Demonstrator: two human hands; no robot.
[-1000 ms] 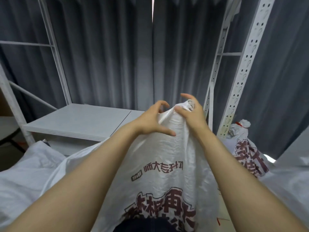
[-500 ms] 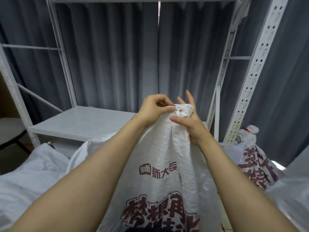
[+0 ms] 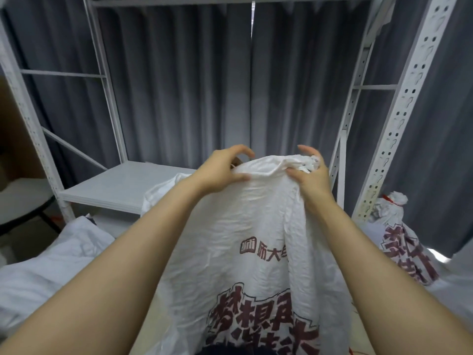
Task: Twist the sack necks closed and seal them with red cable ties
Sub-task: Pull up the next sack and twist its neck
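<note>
Both hands have spread apart since half a second ago, stretching the mouth wide again. Head view: the left hand (image 3: pixel 225 170) and right hand (image 3: pixel 311 175) each pinch the top edge of the near sack (image 3: pixel 256 226), held upright before the person. Its neck is untwisted and untied; the far sack (image 3: pixel 404 252) beside the rack (image 3: pixel 405 103) already wears a red cable tie (image 3: pixel 387 199).

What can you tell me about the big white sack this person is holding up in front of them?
The sack is white, crinkled, woven-looking plastic with dark red printed characters on its front. It stands upright before the person. Its top edge stretches between the left hand, gripping one end, and the right hand, pinching the bunched other end. The neck is not twisted and bears no tie.
</note>
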